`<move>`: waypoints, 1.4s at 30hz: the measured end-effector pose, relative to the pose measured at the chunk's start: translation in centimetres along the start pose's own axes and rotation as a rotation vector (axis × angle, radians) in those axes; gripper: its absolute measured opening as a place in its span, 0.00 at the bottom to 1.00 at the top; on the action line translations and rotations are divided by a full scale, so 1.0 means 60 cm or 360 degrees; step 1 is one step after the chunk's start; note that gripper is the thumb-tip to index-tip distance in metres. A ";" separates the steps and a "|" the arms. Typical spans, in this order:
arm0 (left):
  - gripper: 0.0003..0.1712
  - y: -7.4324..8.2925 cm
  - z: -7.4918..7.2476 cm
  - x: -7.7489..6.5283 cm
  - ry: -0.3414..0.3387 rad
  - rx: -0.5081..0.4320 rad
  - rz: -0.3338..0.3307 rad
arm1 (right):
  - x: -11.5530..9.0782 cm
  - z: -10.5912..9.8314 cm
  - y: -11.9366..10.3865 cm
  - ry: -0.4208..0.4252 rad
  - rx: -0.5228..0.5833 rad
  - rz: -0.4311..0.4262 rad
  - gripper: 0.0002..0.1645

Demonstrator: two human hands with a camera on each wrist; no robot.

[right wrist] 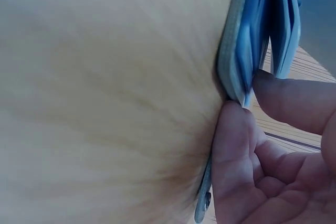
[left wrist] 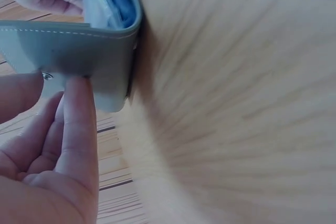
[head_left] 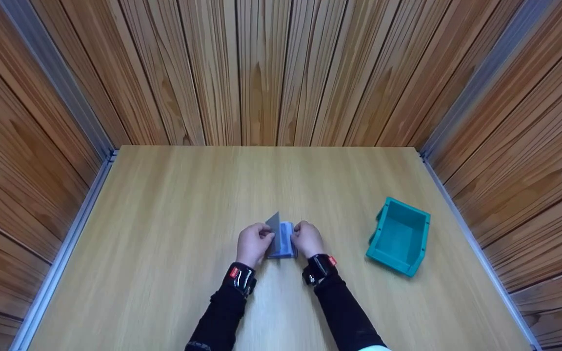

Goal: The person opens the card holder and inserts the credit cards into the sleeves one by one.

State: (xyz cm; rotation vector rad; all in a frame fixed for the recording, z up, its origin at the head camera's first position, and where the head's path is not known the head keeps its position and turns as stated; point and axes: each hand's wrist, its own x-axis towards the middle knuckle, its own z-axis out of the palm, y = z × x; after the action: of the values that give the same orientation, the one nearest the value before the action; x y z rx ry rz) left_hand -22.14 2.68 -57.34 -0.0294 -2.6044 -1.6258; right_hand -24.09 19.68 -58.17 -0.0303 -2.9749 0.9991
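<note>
A small grey-green card holder (head_left: pixel 286 243) with clear bluish sleeves stands partly open on the table, one cover raised upright. My left hand (head_left: pixel 252 243) pinches that raised cover at its near side. In the left wrist view the cover (left wrist: pixel 107 69) shows pale stitching and a metal snap beside my thumb and forefinger. At the opposite side my right hand (head_left: pixel 309 239) grips the other cover's edge, thumb on the sleeves (right wrist: pixel 257 30) and forefinger along the outside. A strap with a snap (right wrist: pixel 206 200) sticks out below those fingers in the right wrist view.
To the right a teal plastic bin (head_left: pixel 403 234) sits on the wooden table (head_left: pixel 164 204). Wood-plank walls (head_left: pixel 261 73) with metal corner rails (head_left: pixel 73 83) enclose the table at the back and both sides.
</note>
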 end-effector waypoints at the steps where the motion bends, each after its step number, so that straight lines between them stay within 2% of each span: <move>1: 0.07 -0.001 0.001 0.000 0.0000 0.0000 0.0003 | -0.001 0.000 0.000 0.0006 -0.0003 -0.0014 0.09; 7: 0.09 -0.002 0.006 -0.001 -0.0024 0.0077 0.0046 | 0.000 0.001 0.003 0.0002 -0.0003 0.0003 0.10; 15: 0.10 -0.007 0.015 -0.004 0.0004 0.0316 0.0215 | 0.005 0.002 0.004 -0.0032 -0.0002 0.0061 0.08; 22: 0.09 -0.012 0.021 -0.004 0.0014 0.0457 0.0329 | 0.005 0.001 0.005 -0.0067 0.0017 0.0087 0.07; 33: 0.07 -0.009 0.022 -0.001 0.0005 0.0565 0.0364 | 0.004 0.001 0.009 0.0021 -0.0007 -0.0035 0.04; 42: 0.07 -0.007 0.024 0.001 -0.0018 0.0607 0.0334 | 0.005 0.001 0.011 0.0016 0.0008 -0.0042 0.03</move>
State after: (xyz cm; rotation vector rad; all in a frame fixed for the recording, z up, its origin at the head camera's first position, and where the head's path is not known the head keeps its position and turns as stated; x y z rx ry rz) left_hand -22.30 3.77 -58.34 -0.2795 -2.7618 -1.0499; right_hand -24.35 20.21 -58.61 0.0036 -2.9556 1.0009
